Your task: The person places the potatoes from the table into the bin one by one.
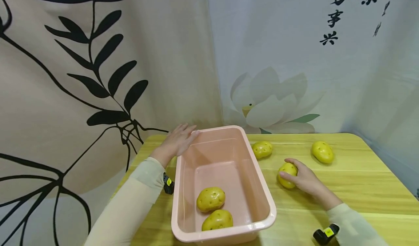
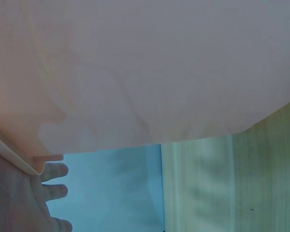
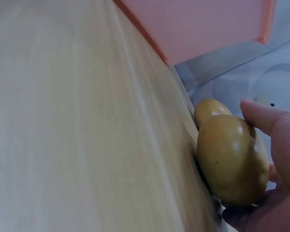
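My right hand holds a yellow potato between thumb and fingers, close over the table right of the basin. In the right wrist view this potato overlaps another potato behind it. My left hand rests on the far left corner of a pink plastic basin, its fingers stretched past the rim. The left wrist view has the fingers beside the basin's outer wall. Inside the basin, near its front end, lie two potatoes, one behind the other.
One potato lies beside the basin's far right side, and another farther right toward the back of the wooden table. A printed curtain hangs behind the table's back edge.
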`<state>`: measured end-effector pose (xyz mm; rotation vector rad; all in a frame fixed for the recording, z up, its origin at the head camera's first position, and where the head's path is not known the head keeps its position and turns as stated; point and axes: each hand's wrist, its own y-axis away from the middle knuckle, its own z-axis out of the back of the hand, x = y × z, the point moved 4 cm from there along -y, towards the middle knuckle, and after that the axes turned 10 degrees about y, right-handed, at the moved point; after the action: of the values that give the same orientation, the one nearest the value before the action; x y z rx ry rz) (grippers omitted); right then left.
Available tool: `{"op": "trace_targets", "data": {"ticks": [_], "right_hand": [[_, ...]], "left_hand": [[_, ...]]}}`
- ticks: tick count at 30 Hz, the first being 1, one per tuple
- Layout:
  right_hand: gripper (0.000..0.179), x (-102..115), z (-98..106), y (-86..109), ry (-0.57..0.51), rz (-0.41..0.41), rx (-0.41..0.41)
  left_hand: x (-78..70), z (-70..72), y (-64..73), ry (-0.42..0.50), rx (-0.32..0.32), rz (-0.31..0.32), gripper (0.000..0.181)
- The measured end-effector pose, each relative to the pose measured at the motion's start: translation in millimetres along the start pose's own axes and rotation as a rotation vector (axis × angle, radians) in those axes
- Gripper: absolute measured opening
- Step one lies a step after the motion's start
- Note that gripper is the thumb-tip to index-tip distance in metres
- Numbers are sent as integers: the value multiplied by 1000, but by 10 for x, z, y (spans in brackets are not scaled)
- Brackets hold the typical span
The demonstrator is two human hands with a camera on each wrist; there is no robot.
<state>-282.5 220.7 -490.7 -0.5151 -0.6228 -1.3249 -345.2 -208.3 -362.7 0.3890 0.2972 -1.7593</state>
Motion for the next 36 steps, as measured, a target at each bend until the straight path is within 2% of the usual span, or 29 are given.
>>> {"op": "trace_targets", "data": {"ticks": [17, 24, 36], "right_hand": [[94, 94, -111, -62, 29, -3, 24], [91, 93, -146, -70, 13, -5, 36], [89, 98, -153, -87, 35, 29, 2]], "left_hand": [[-7, 12, 18, -6, -1, -3, 73], [-2, 6, 14, -4, 3, -3, 76], [-1, 6, 17, -4, 0, -3, 78]]}}
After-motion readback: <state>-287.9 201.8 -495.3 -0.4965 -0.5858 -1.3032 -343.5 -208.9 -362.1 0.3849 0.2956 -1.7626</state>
